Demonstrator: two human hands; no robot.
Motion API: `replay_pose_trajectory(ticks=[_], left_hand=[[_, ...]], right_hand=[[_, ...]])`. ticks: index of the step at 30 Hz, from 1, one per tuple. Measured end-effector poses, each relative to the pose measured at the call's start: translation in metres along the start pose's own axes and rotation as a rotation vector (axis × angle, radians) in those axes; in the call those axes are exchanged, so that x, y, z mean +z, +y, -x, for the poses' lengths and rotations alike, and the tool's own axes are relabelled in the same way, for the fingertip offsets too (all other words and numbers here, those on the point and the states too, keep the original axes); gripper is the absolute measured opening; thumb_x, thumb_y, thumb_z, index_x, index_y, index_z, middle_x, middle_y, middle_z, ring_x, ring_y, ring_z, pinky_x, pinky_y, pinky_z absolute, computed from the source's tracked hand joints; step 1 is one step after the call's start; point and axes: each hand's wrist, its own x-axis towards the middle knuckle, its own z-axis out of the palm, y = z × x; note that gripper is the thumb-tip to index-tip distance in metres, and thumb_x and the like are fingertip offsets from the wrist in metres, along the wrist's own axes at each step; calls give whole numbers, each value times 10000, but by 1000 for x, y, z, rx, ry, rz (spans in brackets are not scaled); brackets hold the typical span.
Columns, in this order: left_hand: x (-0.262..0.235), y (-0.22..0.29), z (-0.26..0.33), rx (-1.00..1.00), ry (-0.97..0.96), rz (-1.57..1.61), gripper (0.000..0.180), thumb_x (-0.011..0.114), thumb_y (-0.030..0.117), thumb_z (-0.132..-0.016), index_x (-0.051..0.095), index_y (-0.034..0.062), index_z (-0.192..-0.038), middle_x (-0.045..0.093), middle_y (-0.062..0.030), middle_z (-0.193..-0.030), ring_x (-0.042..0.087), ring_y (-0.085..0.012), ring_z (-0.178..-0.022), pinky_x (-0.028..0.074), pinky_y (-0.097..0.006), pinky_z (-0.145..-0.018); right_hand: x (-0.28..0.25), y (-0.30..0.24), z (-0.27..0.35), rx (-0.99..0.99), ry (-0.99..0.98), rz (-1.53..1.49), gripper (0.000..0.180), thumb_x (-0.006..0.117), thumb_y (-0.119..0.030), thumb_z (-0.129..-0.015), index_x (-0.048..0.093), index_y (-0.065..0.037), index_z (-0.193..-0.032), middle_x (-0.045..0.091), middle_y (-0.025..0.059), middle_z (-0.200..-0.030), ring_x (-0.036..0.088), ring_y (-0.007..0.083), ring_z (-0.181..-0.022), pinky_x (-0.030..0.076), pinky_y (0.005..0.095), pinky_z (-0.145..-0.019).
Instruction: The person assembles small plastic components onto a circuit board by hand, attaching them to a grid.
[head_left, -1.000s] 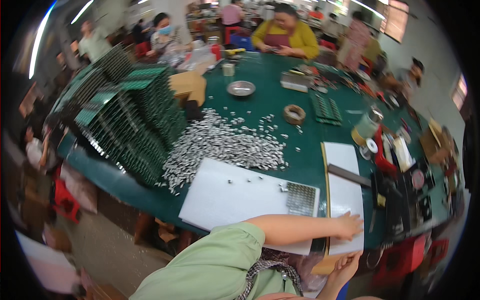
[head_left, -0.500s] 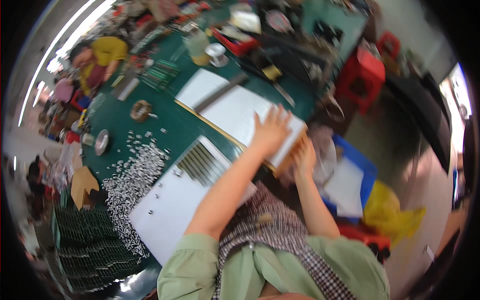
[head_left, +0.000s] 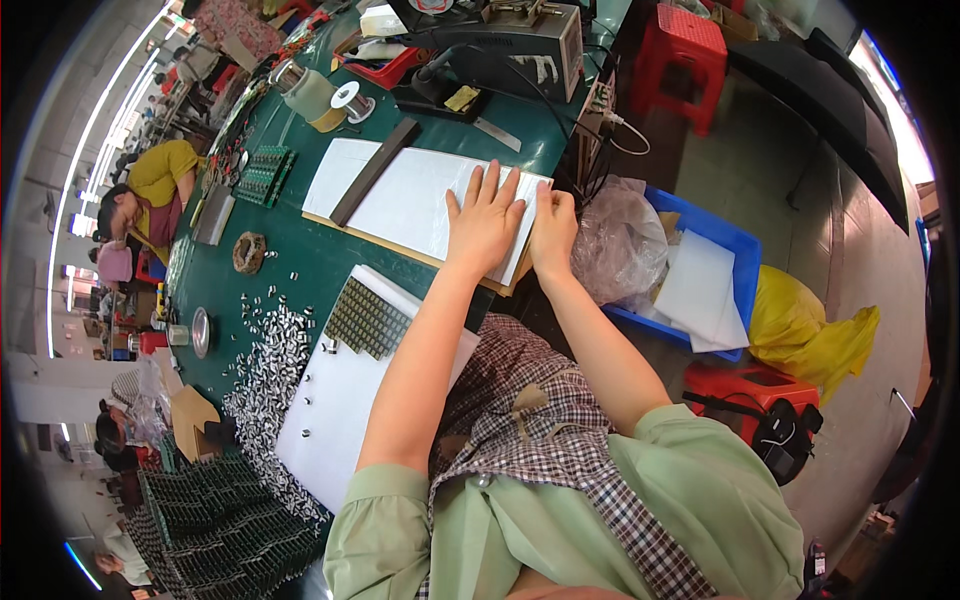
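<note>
My left hand (head_left: 486, 232) lies flat with fingers spread on a white sheet (head_left: 420, 190), which rests over a tan board on the green table. At the sheet's right edge my right hand (head_left: 553, 232) is closed, thumb and curled fingers pinching that edge. A dark flat bar (head_left: 374, 174) lies across the sheet's left part. Nearer to me, a gridded panel of small dark squares (head_left: 366, 318) sits on a second white sheet (head_left: 335, 410), with a few small metal pieces beside it. Left of that spreads a heap of small silver-and-black parts (head_left: 270, 370).
Green circuit boards (head_left: 225, 520) are stacked at the near left. A blue crate (head_left: 745, 262) with plastic bags and white sheets stands right of the table. Red stools (head_left: 683, 55), a wire spool (head_left: 352, 100) and a boxy device (head_left: 530, 50) are farther back. Another person (head_left: 150, 190) sits at the left.
My right hand has moved from below the board's right corner up to the sheet's right edge, its fingers now curled. My left hand stays flat on the sheet. The view has shifted.
</note>
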Motion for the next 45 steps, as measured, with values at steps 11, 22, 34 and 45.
replay_pose_trajectory(ticks=[11,22,34,45], left_hand=[[1,6,2,5,34,-14,484,354,383,-919,331,186,-1361,254,-93,-1439,194,-285,-1340,133,-601,-1026],[-2,15,9,44,4,-15,469,354,367,-923,330,205,-1362,258,-95,-1433,190,-285,-1340,127,-621,-1016],[5,21,-8,113,37,-8,410,326,293,-938,364,255,-1344,284,-74,-1426,209,-254,-1336,130,-610,-1015],[4,15,-10,104,110,62,379,379,268,-921,436,201,-1289,374,-78,-1367,290,-239,-1299,167,-585,-1019]], right_hand=[[1,-3,2,-137,37,26,252,525,-216,-887,508,31,-841,586,136,-708,572,215,-642,440,332,-610],[-4,1,1,-91,115,-18,303,465,-259,-913,519,33,-852,607,159,-752,594,253,-713,444,353,-662],[2,0,-14,2,65,99,457,355,-344,-939,549,49,-812,602,236,-778,589,369,-738,427,425,-658],[4,7,-11,-22,49,-55,439,389,-321,-947,557,50,-783,599,172,-715,562,245,-654,422,359,-618]])
